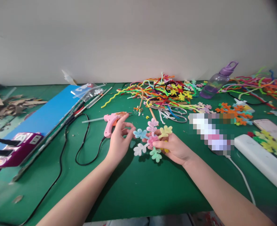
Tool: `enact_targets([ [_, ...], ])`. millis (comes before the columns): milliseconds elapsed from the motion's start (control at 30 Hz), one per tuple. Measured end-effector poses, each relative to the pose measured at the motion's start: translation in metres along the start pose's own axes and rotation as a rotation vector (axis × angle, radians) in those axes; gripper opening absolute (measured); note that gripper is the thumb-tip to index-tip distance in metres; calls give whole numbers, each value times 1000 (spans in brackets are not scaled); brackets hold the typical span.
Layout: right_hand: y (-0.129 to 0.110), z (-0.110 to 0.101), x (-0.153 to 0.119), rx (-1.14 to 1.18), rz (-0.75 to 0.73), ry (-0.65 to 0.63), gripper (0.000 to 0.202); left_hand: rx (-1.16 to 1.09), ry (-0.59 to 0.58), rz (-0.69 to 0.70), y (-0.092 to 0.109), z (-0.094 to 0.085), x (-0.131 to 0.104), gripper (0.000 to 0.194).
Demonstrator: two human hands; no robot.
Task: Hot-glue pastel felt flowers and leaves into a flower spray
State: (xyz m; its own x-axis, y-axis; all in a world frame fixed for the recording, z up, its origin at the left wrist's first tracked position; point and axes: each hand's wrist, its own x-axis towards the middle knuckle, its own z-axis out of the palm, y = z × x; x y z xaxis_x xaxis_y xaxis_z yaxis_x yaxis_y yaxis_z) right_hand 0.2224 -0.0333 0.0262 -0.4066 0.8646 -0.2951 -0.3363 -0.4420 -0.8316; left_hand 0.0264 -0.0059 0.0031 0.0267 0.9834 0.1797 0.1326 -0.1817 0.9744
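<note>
- My right hand [176,149], just right of frame centre, has its fingers closed round a cluster of pipe-cleaner flowers [152,138]: pink, yellow, blue, white and mint blossoms fanned out above and left of the palm.
- My left hand [119,138], just left of centre, is curled, thumb and fingertips pinched at the blue blossom on the cluster's left edge. Whether it truly grips or only touches, I cannot tell.
- The cluster sits at frame centre, between both hands, over the green table [133,188].
- Pink glue gun [111,122] lies just behind my left hand, nozzle pointing right; its black cord [82,147] loops away to the lower left.
- Scissors [176,114] lie flat above my right hand, at the near edge of a tangled heap of coloured pipe cleaners [162,91] in the upper centre.
- Purple water bottle [217,81] lies tilted in the upper right.
- Orange flower pieces [232,111] right of the scissors; yellow flower pieces [270,144] rest on a white box [258,160] at the right edge.
- Blue board [46,116] runs diagonally at left; a purple device [18,150] rests on its near end.
</note>
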Motion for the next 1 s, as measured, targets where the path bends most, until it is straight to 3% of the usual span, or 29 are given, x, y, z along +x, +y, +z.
enact_targets([
  [67,0,1,0,-7,4,5,37,21,-54,-82,2,-1,0,25],
  [167,0,1,2,-17,32,59,38,-17,-102,-122,5,-1,-1,47],
  [300,3,-1,6,-78,70,187,44,-87,-156,-73,8,1,-3,43],
  [367,5,-3,8,-155,55,218,53,-131,-171,-107,9,3,-3,51],
  [500,9,-7,8,-372,-21,117,48,-213,-192,-198,6,4,-2,50],
  [567,10,-11,9,-467,-23,79,42,-167,-180,-201,5,3,0,41],
  [700,10,-19,12,-645,9,119,38,-110,-125,-171,1,0,2,36],
  [800,7,-21,12,-663,-11,123,33,-89,-68,-146,-2,-1,3,33],
  [1000,-19,-30,9,-746,77,-16,33,-106,48,-66,-8,0,6,29],
])
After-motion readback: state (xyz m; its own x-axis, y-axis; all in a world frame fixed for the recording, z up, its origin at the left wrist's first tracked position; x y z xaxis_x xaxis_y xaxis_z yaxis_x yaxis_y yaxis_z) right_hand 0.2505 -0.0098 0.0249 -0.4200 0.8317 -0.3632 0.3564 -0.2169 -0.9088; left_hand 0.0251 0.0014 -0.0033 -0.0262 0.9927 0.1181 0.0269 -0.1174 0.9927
